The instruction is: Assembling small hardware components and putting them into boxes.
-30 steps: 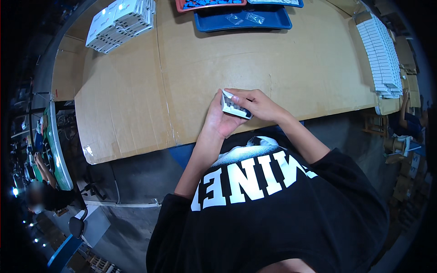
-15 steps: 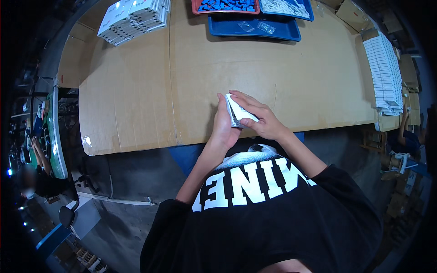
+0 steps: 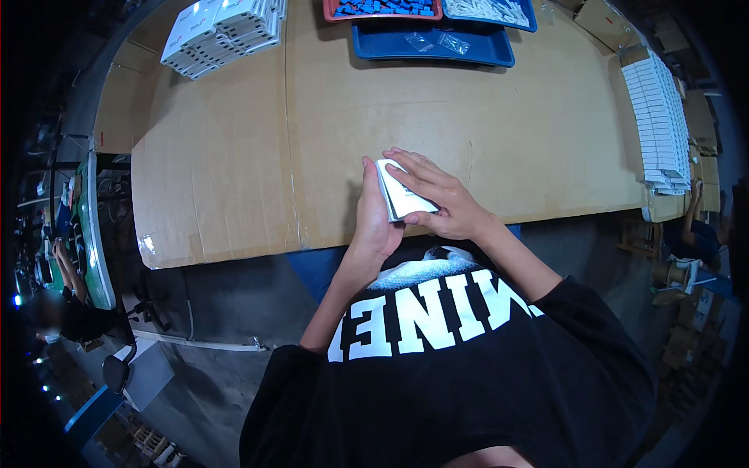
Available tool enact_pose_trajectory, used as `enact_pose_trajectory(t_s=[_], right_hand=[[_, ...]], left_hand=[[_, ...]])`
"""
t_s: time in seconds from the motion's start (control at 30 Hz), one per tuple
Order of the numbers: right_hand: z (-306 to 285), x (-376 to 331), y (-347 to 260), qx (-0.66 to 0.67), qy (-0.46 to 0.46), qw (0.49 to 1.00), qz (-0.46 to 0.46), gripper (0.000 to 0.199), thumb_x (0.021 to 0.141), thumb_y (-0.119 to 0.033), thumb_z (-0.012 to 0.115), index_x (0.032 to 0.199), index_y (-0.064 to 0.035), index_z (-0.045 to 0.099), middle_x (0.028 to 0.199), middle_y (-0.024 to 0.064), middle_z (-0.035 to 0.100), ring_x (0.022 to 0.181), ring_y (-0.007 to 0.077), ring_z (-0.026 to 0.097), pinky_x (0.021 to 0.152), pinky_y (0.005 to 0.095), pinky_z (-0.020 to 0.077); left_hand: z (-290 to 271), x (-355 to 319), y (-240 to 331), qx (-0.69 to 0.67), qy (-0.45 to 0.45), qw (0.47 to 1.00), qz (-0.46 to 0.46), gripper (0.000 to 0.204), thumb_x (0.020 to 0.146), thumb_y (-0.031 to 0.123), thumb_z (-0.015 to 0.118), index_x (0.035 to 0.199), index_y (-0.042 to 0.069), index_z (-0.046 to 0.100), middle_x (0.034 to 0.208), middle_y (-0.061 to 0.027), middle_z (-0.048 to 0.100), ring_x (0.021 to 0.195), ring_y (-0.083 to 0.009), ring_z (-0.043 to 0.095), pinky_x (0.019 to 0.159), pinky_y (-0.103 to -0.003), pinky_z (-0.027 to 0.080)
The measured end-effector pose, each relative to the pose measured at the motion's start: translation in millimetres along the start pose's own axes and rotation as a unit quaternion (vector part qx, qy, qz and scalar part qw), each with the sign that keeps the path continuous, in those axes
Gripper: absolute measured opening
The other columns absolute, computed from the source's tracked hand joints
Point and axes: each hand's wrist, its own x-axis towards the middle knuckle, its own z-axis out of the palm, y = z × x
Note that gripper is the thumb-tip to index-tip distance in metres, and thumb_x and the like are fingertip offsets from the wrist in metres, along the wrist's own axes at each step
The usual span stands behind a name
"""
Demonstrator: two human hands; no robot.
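Between my two hands is a small white box (image 3: 404,195), above the near edge of the table. A narrow dark gap runs down its left side, beside the palm. My left hand (image 3: 373,209) is closed around that side, thumb pointing up. Across the top and right side lies my right hand (image 3: 446,196), its fingers bent over the white face and its thumb at the lower edge. What is inside the box cannot be seen.
Cardboard covers the table (image 3: 234,171). Stacked white boxes (image 3: 226,35) stand far left, and a tall stack (image 3: 658,121) is at right. At the back are a red tray (image 3: 331,15) of blue pieces, a tray of white pieces (image 3: 495,11) and a blue tray (image 3: 382,51) with clear bags.
The gap along the box's left side has narrowed, and its white face lies flatter. My hands have moved slightly left, with the right fingers pressed further over the box.
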Motion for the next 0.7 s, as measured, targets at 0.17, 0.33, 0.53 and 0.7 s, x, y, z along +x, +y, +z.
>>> enact_pose_trajectory(t_s=[0.17,0.33,0.53,0.7], right_hand=[[0,5,-2,-0.028,-0.002,0.999,-0.026,0.078,0.09,-0.053,0.069,0.152,-0.0085,0.053,0.159,0.0187,0.046,0.149,0.0404,0.04,0.121,0.0539,0.0323],[0,7,-2,-0.066,-0.012,0.997,-0.038,0.08,0.088,-0.052,0.072,0.153,-0.0105,0.051,0.161,0.0181,0.043,0.15,0.0406,0.038,0.121,0.0558,0.0317],[-1,10,-2,-0.058,-0.017,0.997,-0.05,0.083,0.087,-0.057,0.07,0.155,-0.0124,0.05,0.163,0.0169,0.041,0.151,0.0406,0.036,0.121,0.0582,0.0296],[0,12,-3,-0.066,-0.016,0.996,-0.053,0.085,0.086,-0.057,0.071,0.155,-0.0131,0.049,0.164,0.0164,0.039,0.152,0.0396,0.035,0.121,0.0595,0.0286]], left_hand=[[3,-2,5,-0.001,0.006,1.0,0.012,0.068,0.109,0.062,0.026,0.14,0.007,0.052,0.125,-0.0117,0.065,0.114,-0.0239,0.068,0.092,-0.04,0.06],[0,-4,10,0.039,-0.021,0.999,0.032,0.074,0.108,0.065,0.026,0.142,0.004,0.05,0.127,-0.0154,0.065,0.114,-0.0248,0.069,0.091,-0.04,0.061],[0,-6,17,0.084,-0.068,0.994,0.035,0.083,0.105,0.071,0.021,0.145,0.003,0.046,0.131,-0.0183,0.062,0.117,-0.0272,0.068,0.095,-0.041,0.059],[4,-10,18,0.103,-0.074,0.991,0.052,0.087,0.103,0.074,0.02,0.146,0.003,0.046,0.131,-0.0189,0.062,0.117,-0.0274,0.068,0.096,-0.041,0.059]])
